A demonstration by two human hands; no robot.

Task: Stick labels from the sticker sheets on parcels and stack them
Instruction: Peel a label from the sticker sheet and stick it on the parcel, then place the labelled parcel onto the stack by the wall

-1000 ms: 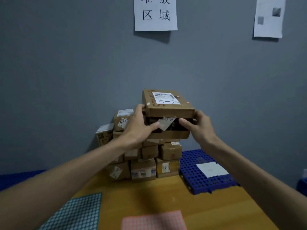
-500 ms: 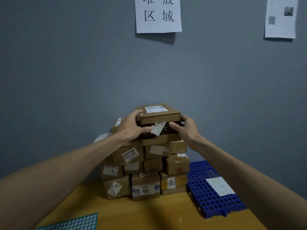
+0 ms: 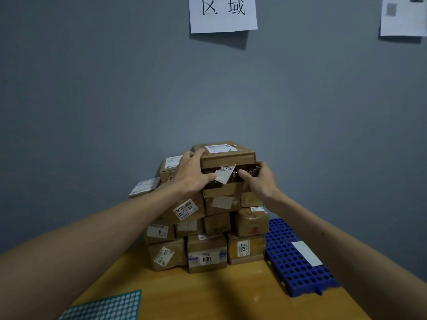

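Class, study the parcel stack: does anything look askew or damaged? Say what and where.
Yes. The white label on the front of the dark parcel gripped between the left hand and right hand sits tilted, one corner lifting off. On the left of the stack, a small parcel juts out at an angle.

I see a flat grey wall (image 3: 92,88) ahead, a paper sign (image 3: 223,15) and a second sheet (image 3: 403,17) taped on it, a wooden table (image 3: 231,296) below.
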